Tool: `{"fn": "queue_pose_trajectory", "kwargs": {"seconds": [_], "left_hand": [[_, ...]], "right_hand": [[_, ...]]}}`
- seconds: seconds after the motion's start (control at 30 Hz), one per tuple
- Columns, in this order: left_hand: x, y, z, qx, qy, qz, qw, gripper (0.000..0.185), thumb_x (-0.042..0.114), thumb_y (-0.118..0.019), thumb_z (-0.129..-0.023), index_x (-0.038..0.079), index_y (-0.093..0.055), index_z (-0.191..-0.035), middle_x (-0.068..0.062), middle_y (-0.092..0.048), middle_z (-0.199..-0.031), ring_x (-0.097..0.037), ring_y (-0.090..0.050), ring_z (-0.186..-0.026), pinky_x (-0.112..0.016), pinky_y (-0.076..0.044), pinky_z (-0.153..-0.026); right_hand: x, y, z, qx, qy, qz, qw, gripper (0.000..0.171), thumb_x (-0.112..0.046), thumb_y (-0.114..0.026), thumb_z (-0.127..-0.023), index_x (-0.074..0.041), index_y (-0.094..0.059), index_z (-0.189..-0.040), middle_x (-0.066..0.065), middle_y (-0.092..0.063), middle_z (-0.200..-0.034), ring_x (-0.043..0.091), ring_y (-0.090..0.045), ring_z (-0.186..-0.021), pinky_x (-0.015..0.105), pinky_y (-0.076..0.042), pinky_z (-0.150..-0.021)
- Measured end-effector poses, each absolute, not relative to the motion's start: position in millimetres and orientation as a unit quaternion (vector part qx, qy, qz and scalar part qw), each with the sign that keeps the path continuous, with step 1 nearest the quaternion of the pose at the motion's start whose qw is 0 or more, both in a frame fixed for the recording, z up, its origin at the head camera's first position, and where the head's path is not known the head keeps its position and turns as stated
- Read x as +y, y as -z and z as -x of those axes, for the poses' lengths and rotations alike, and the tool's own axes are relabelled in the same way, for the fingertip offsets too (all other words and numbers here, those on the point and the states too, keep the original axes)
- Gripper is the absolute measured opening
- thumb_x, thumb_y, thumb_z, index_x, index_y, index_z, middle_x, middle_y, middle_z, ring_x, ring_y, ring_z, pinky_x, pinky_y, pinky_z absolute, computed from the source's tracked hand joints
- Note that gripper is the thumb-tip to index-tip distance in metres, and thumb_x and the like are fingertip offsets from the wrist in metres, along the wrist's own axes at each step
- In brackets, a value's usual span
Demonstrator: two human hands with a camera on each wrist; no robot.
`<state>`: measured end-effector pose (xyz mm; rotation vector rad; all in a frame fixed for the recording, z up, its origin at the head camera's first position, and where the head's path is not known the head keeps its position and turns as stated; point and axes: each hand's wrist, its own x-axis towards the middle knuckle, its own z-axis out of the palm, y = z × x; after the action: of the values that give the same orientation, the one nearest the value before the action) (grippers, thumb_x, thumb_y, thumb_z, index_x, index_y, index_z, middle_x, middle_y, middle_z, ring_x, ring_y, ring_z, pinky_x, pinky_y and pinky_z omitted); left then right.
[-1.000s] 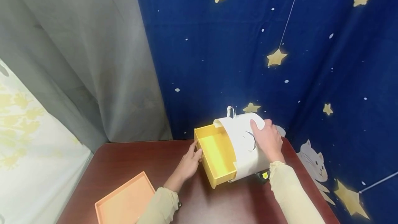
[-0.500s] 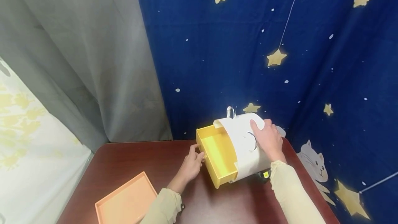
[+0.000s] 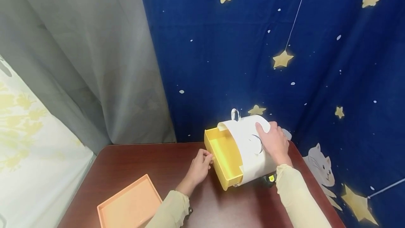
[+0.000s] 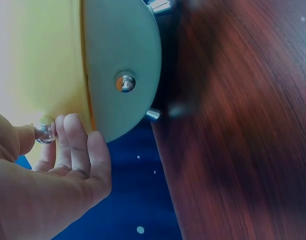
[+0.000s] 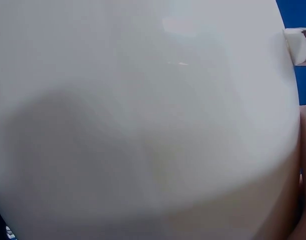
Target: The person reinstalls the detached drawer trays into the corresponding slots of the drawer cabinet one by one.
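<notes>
**Two-handed handling of a small drawer cabinet**

A white cabinet (image 3: pixel 250 150) with a rounded top stands at the far right of the dark red counter (image 3: pixel 142 164), close to a blue starred curtain (image 3: pixel 253 45). Its yellow drawer (image 3: pixel 223 157) is drawn partway out toward the left and appears empty. The right hand (image 3: pixel 274 143) lies on the cabinet's curved top, fingers spread and fairly straight; its grip is released and it presses rather than grasps. The right wrist view shows only the white shell at close range. The left hand (image 3: pixel 199 170) is at the drawer front. In the left wrist view its fingers (image 4: pixel 75 145) curl beside a small metal knob (image 4: pixel 45 132), and the thumb and fingers appear to pinch it, so this grip is clenched on the knob. A second metal stud (image 4: pixel 125 82) sits on the pale front panel above. An orange tray (image 3: pixel 129 205) lies well apart at the near left of the counter; a grey curtain (image 3: pixel 95 62) hangs behind.

The step in hand appears to be moving the drawer along its track while the cabinet is steadied. The next move calls for a straight push or pull in line with the drawer, with steady downward pressure from the right hand so the light cabinet does not slide or tip.
</notes>
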<state>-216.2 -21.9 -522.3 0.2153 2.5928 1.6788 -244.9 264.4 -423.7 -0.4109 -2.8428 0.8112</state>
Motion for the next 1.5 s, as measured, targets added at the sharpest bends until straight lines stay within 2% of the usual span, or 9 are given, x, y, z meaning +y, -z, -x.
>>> {"fn": "queue_pose_trajectory", "kwargs": {"seconds": [0.27, 0.53, 0.77, 0.93, 1.07, 1.2, 1.37, 1.5], "left_hand": [[-10.8, 523.4, 218.9, 0.835, -0.546, -0.056, 0.025, 0.019, 0.03, -0.05, -0.107, 0.011, -0.053, -0.11, -0.008, -0.069, -0.094, -0.014, -0.062, -0.073, -0.029, -0.051, -0.07], [-1.5, 524.4, 219.5, 0.833, -0.55, -0.058, 0.019, 0.018, 0.029, -0.05, -0.107, 0.011, -0.053, -0.108, -0.008, -0.069, -0.093, -0.013, -0.061, -0.072, -0.028, -0.051, -0.069], [7.8, 526.1, 221.6, 0.816, -0.575, -0.055, 0.025, 0.02, 0.031, -0.052, -0.106, 0.011, -0.054, -0.108, -0.009, -0.069, -0.094, -0.018, -0.064, -0.075, -0.027, -0.051, -0.07], [14.5, 526.3, 224.6, 0.804, -0.591, -0.054, 0.025, 0.019, 0.029, -0.054, -0.105, 0.01, -0.055, -0.107, -0.008, -0.068, -0.091, -0.015, -0.061, -0.072, -0.026, -0.051, -0.069], [19.2, 526.4, 226.1, 0.801, -0.595, -0.054, 0.029, 0.019, 0.028, -0.054, -0.105, 0.009, -0.054, -0.107, -0.013, -0.068, -0.092, -0.013, -0.059, -0.071, -0.024, -0.05, -0.067], [22.5, 525.5, 226.2, 0.798, -0.6, -0.051, 0.035, 0.019, 0.027, -0.054, -0.105, 0.008, -0.054, -0.107, -0.017, -0.069, -0.095, -0.018, -0.062, -0.072, -0.024, -0.05, -0.066], [26.0, 525.0, 227.5, 0.797, -0.601, -0.046, 0.039, 0.02, 0.027, -0.055, -0.105, 0.008, -0.054, -0.107, -0.014, -0.068, -0.093, -0.03, -0.067, -0.077, -0.023, -0.049, -0.064], [28.7, 526.5, 228.3, 0.801, -0.596, -0.045, 0.033, 0.02, 0.027, -0.056, -0.105, 0.007, -0.054, -0.107, -0.011, -0.068, -0.091, -0.029, -0.066, -0.075, -0.024, -0.047, -0.062]], "right_hand": [[266.4, 423.8, 246.1, -0.951, -0.267, 0.131, 0.084, 0.099, -0.083, -0.028, -0.093, -0.001, -0.038, -0.147, 0.028, -0.052, -0.138, 0.046, -0.052, -0.121, 0.066, -0.042, -0.099], [271.0, 424.5, 247.7, -0.952, -0.268, 0.126, 0.083, 0.1, -0.084, -0.028, -0.092, -0.002, -0.038, -0.147, 0.027, -0.052, -0.139, 0.047, -0.052, -0.122, 0.066, -0.042, -0.1], [276.2, 424.8, 250.1, -0.952, -0.269, 0.116, 0.092, 0.099, -0.084, -0.03, -0.092, -0.002, -0.039, -0.147, 0.027, -0.053, -0.137, 0.046, -0.052, -0.122, 0.065, -0.042, -0.102], [279.1, 425.6, 251.0, -0.952, -0.27, 0.111, 0.095, 0.099, -0.083, -0.03, -0.092, -0.002, -0.039, -0.147, 0.027, -0.053, -0.138, 0.046, -0.052, -0.122, 0.065, -0.041, -0.104], [277.6, 426.1, 251.1, -0.953, -0.269, 0.108, 0.093, 0.1, -0.084, -0.029, -0.092, -0.002, -0.039, -0.148, 0.027, -0.052, -0.139, 0.046, -0.052, -0.123, 0.066, -0.041, -0.104], [274.6, 426.0, 251.0, -0.953, -0.268, 0.104, 0.093, 0.099, -0.083, -0.03, -0.092, -0.001, -0.039, -0.148, 0.027, -0.053, -0.138, 0.046, -0.052, -0.122, 0.066, -0.041, -0.104], [272.7, 426.3, 249.7, -0.953, -0.266, 0.105, 0.097, 0.098, -0.083, -0.031, -0.093, -0.002, -0.04, -0.147, 0.026, -0.054, -0.137, 0.045, -0.053, -0.122, 0.065, -0.041, -0.104], [271.4, 426.7, 248.8, -0.953, -0.266, 0.106, 0.097, 0.098, -0.083, -0.03, -0.092, -0.002, -0.04, -0.147, 0.026, -0.054, -0.137, 0.045, -0.053, -0.121, 0.065, -0.042, -0.103]]}}
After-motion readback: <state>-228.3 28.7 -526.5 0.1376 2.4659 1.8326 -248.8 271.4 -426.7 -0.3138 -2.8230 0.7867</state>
